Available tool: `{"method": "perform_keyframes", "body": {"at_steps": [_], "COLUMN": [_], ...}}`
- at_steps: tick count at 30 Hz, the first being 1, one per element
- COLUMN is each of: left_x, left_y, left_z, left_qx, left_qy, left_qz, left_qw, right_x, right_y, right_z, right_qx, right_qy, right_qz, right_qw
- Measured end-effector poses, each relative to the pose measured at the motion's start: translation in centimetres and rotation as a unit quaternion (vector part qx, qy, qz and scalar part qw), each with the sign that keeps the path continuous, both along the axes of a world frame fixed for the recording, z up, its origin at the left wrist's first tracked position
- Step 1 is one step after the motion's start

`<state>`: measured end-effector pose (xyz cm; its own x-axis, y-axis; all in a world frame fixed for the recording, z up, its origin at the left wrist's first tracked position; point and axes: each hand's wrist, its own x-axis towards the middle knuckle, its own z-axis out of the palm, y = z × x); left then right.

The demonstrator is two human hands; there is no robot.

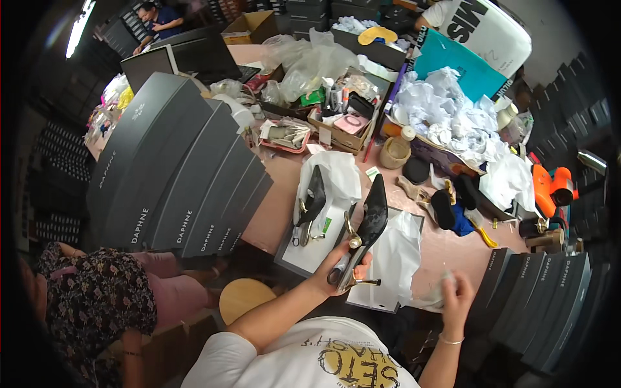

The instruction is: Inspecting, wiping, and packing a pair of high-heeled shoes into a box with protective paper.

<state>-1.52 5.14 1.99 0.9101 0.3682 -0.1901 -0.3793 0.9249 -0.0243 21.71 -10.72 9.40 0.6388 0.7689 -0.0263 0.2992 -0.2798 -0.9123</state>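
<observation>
Nearest the lens, the left hand point(341, 268) is clenched round the heel end of a black pointed slingback shoe point(367, 223), holding it tilted up off the counter point(272, 213) with its toe pointing away. Just right of that shoe, the right hand point(455, 289) pinches a crumpled wad of white tissue paper point(441, 291). Below the shoe lies an open white-lined shoe box point(310, 249), and left of the shoe its mate point(310, 197) stands half wrapped in a white bag point(333, 171). My judgement: the grip sits low, near the thin heel and loose metal buckle, so the shoe could pivot or slip and scuff its toe. The trailing strap could snag the tissue sheet point(398, 252) draped right of the shoe. Further left, leaning grey shoe boxes point(174, 168) could slide if the counter is jogged.
</observation>
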Motion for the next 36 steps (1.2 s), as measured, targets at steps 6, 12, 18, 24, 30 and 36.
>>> {"method": "perform_keyframes", "body": {"at_steps": [6, 12, 18, 24, 30, 36], "left_x": [-0.8, -2.0, -2.4, -1.1, -1.1, -2.1], "left_y": [-1.0, -2.4, -3.1, 1.6, 1.9, 0.6], "left_z": [0.4, 0.2, 1.0, 0.9, 3.4, 1.8], "left_qx": [-0.005, 0.087, 0.104, -0.056, -0.121, 0.052], "left_qy": [-0.039, 0.102, 0.161, -0.106, -0.028, 0.065], "left_qz": [-0.007, -0.021, 0.018, -0.001, 0.03, 0.003], "left_qw": [0.999, 0.991, 0.981, 0.993, 0.992, 0.997], "right_x": [-10.5, -13.5, -13.7, -15.3, -12.3, -11.9], "right_y": [4.4, 5.9, 6.9, 2.7, 3.0, 5.2], "right_z": [4.0, 2.7, 2.0, 1.9, 3.0, 2.6], "right_qx": [0.125, 0.155, 0.129, 0.094, -0.014, 0.039], "right_qy": [-0.242, -0.371, -0.357, -0.257, 0.017, 0.262], "right_qz": [0.25, 0.301, 0.268, 0.403, 0.146, 0.202], "right_qw": [0.929, 0.865, 0.885, 0.874, 0.989, 0.943]}}
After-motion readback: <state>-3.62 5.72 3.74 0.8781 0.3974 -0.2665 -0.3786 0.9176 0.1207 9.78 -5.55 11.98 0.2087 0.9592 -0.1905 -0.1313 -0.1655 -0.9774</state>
